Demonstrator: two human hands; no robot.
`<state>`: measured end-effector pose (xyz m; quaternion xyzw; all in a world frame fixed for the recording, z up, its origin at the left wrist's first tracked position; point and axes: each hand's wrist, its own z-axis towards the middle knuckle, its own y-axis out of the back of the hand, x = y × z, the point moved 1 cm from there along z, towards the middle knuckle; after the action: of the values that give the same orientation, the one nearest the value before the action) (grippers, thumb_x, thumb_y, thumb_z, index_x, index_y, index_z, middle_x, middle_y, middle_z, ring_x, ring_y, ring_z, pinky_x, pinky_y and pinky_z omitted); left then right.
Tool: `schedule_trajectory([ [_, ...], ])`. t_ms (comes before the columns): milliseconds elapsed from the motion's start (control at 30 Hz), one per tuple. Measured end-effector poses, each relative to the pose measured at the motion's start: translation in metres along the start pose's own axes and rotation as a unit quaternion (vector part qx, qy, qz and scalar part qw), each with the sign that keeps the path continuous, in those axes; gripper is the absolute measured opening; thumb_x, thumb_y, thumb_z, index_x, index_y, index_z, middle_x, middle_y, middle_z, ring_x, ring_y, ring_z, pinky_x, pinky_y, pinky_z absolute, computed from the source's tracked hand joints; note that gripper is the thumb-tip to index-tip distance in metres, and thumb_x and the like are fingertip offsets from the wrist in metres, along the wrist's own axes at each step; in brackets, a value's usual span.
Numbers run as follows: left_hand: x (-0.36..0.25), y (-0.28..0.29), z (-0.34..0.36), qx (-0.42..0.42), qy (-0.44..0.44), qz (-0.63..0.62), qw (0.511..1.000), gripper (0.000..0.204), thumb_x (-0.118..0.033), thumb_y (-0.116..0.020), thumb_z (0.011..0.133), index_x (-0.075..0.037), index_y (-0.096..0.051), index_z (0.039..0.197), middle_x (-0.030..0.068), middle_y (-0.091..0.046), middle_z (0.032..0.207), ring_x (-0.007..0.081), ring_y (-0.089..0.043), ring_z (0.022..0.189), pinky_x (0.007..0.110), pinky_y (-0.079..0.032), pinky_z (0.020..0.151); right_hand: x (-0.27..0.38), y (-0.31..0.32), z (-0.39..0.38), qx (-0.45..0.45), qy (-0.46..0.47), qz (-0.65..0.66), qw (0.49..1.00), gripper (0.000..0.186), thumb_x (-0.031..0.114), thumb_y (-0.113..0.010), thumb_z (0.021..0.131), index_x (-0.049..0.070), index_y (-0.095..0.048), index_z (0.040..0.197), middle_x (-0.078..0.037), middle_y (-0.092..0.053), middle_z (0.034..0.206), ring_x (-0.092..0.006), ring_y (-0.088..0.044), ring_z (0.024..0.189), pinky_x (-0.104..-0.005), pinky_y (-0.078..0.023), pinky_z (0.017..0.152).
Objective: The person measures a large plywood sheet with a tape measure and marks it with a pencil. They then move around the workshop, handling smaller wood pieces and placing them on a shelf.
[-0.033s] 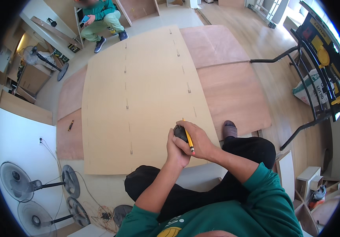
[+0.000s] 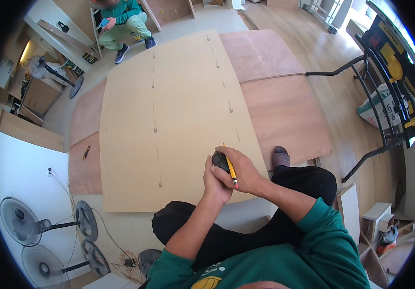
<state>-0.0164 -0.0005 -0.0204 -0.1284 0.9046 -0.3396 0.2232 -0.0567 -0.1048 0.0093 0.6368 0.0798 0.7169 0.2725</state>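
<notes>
My left hand (image 2: 214,185) and my right hand (image 2: 246,171) are cupped together around a dark, rounded object (image 2: 219,163), possibly a tape measure. A yellow pencil (image 2: 231,168) with a pink eraser is in my right hand, lying along the object. Both hands are over a large tan board (image 2: 183,106) that bears rows of short pencil marks and lies on reddish plywood sheets (image 2: 284,115). A small dark-and-yellow tool (image 2: 86,152), perhaps a utility knife, rests on the left plywood. My slippered foot (image 2: 280,156) is at the board's right edge.
A co-worker (image 2: 123,29) crouches at the far left, holding a phone. Fans (image 2: 20,221) and tangled cables (image 2: 130,265) are at left. A folding saw stand (image 2: 381,96) with a white sack (image 2: 369,108) is at right, wooden offcuts (image 2: 376,216) below it.
</notes>
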Motion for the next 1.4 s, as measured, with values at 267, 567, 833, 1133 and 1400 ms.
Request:
schedule_trajectory([
  [267,0.000,-0.002,0.001,0.036,-0.015,-0.006,0.999,0.054,-0.057,-0.031,0.100,-0.013,-0.056,0.120,0.0055,-0.062,0.119,0.0224,-0.059,0.113,0.042,-0.047,0.100,0.003,0.002,0.002,0.001,0.011,-0.011,1.000,0.059,0.034,-0.067,0.083,-0.006,-0.053,0.123,-0.027,-0.063,0.104,-0.0423,-0.061,0.100,-0.0457,-0.048,0.089],
  [567,-0.010,-0.016,-0.002,0.116,-0.018,0.008,0.993,0.051,-0.057,-0.037,0.099,-0.014,-0.056,0.119,0.0051,-0.062,0.115,0.0221,-0.060,0.112,0.042,-0.048,0.097,0.005,0.007,0.004,-0.029,0.057,-0.015,0.998,0.057,0.035,-0.067,0.083,-0.004,-0.053,0.122,-0.027,-0.062,0.105,-0.0430,-0.060,0.100,-0.0482,-0.047,0.089],
  [833,-0.002,-0.010,-0.009,0.112,0.003,0.029,0.993,0.049,-0.054,-0.038,0.100,-0.013,-0.056,0.118,0.0064,-0.063,0.113,0.0215,-0.062,0.109,0.041,-0.050,0.095,0.008,0.009,-0.012,-0.025,0.061,-0.041,0.997,0.057,0.035,-0.066,0.084,-0.004,-0.051,0.123,-0.027,-0.062,0.099,-0.0433,-0.060,0.093,-0.0479,-0.048,0.083],
  [1133,-0.005,-0.028,0.002,0.067,0.063,-0.049,0.995,0.049,-0.055,-0.045,0.097,-0.013,-0.064,0.111,0.0062,-0.069,0.104,0.0198,-0.067,0.096,0.037,-0.056,0.086,0.011,0.032,0.005,0.021,0.061,-0.136,0.989,0.057,0.038,-0.067,0.085,-0.005,-0.051,0.119,-0.023,-0.061,0.097,-0.0400,-0.060,0.094,-0.0453,-0.046,0.084],
  [1400,-0.033,0.005,0.046,-0.064,0.063,0.017,0.996,0.045,-0.050,-0.043,0.099,-0.013,-0.060,0.118,0.0062,-0.064,0.115,0.0211,-0.061,0.111,0.037,-0.050,0.096,-0.026,0.009,0.049,0.105,-0.067,-0.040,0.991,0.058,0.038,-0.066,0.088,-0.004,-0.048,0.123,-0.022,-0.059,0.101,-0.0382,-0.059,0.099,-0.0445,-0.045,0.088],
])
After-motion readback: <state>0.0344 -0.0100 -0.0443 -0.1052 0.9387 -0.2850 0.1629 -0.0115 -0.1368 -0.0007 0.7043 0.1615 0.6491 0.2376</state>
